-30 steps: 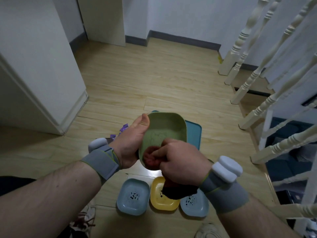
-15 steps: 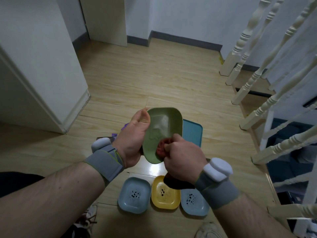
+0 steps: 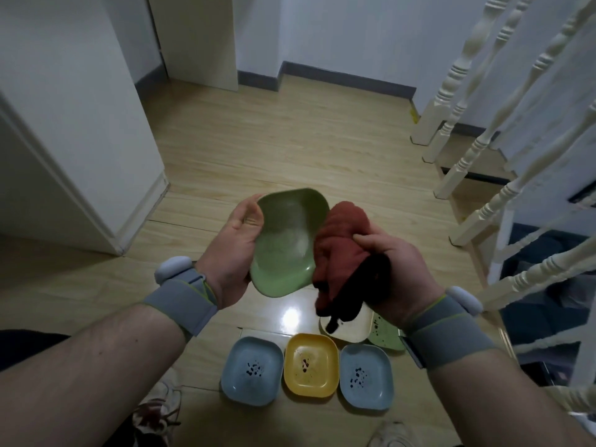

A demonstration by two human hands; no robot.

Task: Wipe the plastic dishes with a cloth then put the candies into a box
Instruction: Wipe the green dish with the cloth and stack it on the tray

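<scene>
cloth (image 3: 342,250) pulled out of green dish (image 3: 287,243), now beside its right rim. right hand (image 3: 392,269) clenched on cloth, left hand (image 3: 237,250) gripping dish. wiping step; next: set dish down, grab spotted blue dish (image 3: 252,371).

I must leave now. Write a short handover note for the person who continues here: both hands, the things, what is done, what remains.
Left hand holds the green dish, tilted; its inside looks clean.
Right hand grips the red cloth at the dish's right edge.
On the floor: two blue dishes and a yellow dish with dark spots, a cream dish and a spotted green one behind, partly hidden.
Left: wipe those, then box the candies; no candies or box in view.
</scene>
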